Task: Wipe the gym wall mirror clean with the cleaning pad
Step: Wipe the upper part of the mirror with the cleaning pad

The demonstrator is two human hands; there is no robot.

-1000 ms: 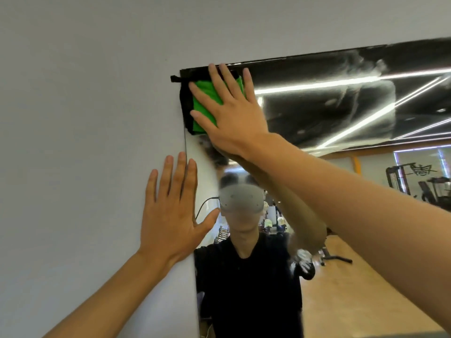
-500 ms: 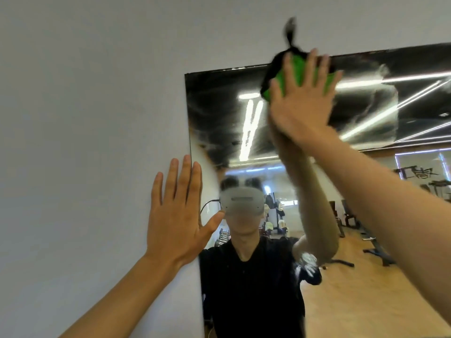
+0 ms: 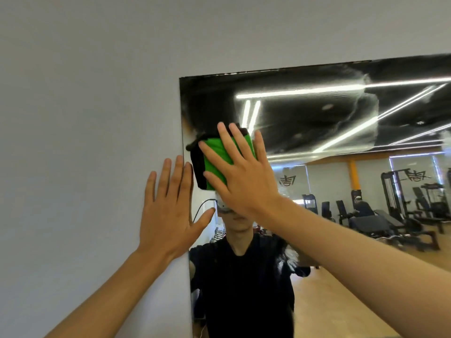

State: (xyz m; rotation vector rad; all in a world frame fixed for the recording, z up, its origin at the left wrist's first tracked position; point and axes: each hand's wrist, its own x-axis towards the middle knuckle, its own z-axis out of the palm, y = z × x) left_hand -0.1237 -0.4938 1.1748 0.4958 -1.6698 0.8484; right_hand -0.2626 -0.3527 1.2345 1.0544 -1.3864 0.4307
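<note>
since half a second ago the right hand has dropped from the mirror's top edge, down and leftward, and now sits near the left edge of the glass, roughly a third of the way down the visible pane. a second ago it was up in the top left corner. left hand has barely shifted.

right hand: fingers straight and spread, palm flat, pressing the cleaning pad against the mirror. pad is green with a black border showing on its left and upper sides; most of its right part is hidden under the fingers. pad lies just inside the mirror's left edge, tilted a little.

left hand: flat on the grey wall, fingers straight and close together, thumb out to the right and crossing onto the glass. its fingertips are just beside the pad's black edge; cannot tell if they touch.

mirror surface: upper band shows pale streaks and smears over the dark reflected ceiling, with bright light strips. lower part reflects the person in a black top, a wooden floor, and gym machines off to the right.
</note>
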